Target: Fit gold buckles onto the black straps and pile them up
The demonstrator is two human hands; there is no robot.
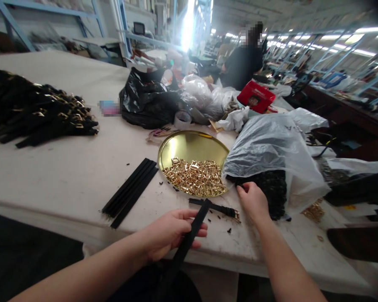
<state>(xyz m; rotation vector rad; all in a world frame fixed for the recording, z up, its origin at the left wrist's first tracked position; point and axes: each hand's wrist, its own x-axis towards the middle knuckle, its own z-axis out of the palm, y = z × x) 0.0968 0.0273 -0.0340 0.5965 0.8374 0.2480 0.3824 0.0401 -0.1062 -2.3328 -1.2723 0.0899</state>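
Note:
My left hand (173, 235) grips a long black strap (193, 233) between thumb and fingers, near the table's front edge. Just beyond it lies a shorter black strap (220, 206) with a gold buckle at its right end. My right hand (253, 201) reaches to the mouth of a clear plastic bag (258, 142) full of small black pieces (272, 188). Its thumb and fingertips are pinched together at the pile; what they hold is too small to make out. Gold buckles (195, 176) are heaped on a round gold tray (192, 144) between the hands.
Several black straps (130, 188) lie left of the tray. A big pile of buckled black straps (34, 109) covers the far left. Behind the tray are a black plastic bag (148, 98), a tape roll (182, 119) and a red package (255, 95). A person (244, 63) stands farther back.

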